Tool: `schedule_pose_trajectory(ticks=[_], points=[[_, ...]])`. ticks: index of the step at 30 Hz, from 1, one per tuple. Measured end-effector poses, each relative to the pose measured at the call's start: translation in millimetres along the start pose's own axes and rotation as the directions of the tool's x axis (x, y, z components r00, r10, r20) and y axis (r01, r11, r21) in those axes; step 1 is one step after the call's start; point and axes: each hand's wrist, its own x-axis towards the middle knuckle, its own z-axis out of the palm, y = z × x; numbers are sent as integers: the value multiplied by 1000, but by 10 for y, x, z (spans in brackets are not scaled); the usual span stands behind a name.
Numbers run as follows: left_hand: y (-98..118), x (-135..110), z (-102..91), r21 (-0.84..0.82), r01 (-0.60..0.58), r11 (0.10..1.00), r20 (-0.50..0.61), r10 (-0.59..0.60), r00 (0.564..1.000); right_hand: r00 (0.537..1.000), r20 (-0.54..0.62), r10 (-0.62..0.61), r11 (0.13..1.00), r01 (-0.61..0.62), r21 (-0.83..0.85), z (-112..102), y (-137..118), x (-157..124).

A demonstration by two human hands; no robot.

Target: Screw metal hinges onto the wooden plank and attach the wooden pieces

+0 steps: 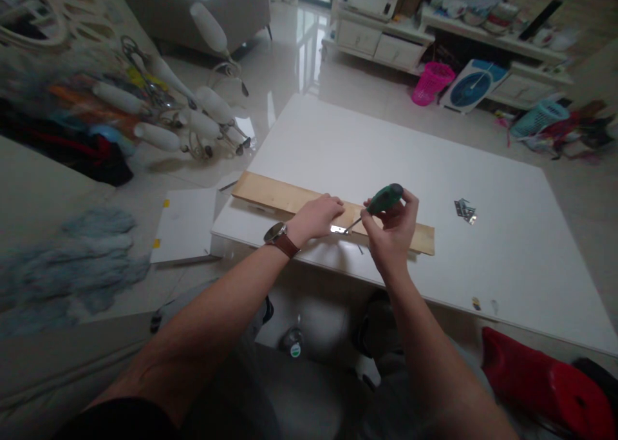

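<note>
You are gripping the screwdriver (382, 201) in your right hand (393, 230), with your fingers wrapped round its green handle. Its tip is pointing down toward eight o'clock at the small metal bracket (338, 229) on the near edge of the wooden plank (270, 192). Your left hand (318, 216) is lying spread and palm-down on the plank, grasping nothing, just at nine o'clock of the bracket. The plank is resting on the white panel (386, 143), running from ten o'clock to four o'clock.

As I judge it, the main risk is the tip jumping off the bracket. The shaft is leaning rather than standing upright, and your left fingers are sitting right beside where it would land. The plank also looks to be lying loose near the panel's front edge, so it may be sliding under your push. The spare hinges (465, 210) at three o'clock are lying well apart from your right hand.
</note>
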Motion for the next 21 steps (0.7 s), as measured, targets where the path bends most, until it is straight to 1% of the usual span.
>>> schedule_pose_trajectory(ticks=[3,6,11,17,21], points=[[-4,0,1,15,-4,1000,-2,4,1000,999,-43,17,1000,-18,-26,-2,16,14],[-11,1,13,27,-14,1000,-17,15,1000,997,-68,37,999,-38,-13,0,14,9],[-24,10,40,37,-33,999,-19,34,999,999,-30,22,1000,-21,22,16,-12,0],[-20,6,34,11,-34,999,-26,34,999,997,-62,40,999,-42,-27,9,-5,8],[-14,-4,27,17,-20,1000,-22,21,1000,999,-37,33,999,-34,-13,0,3,-15]])
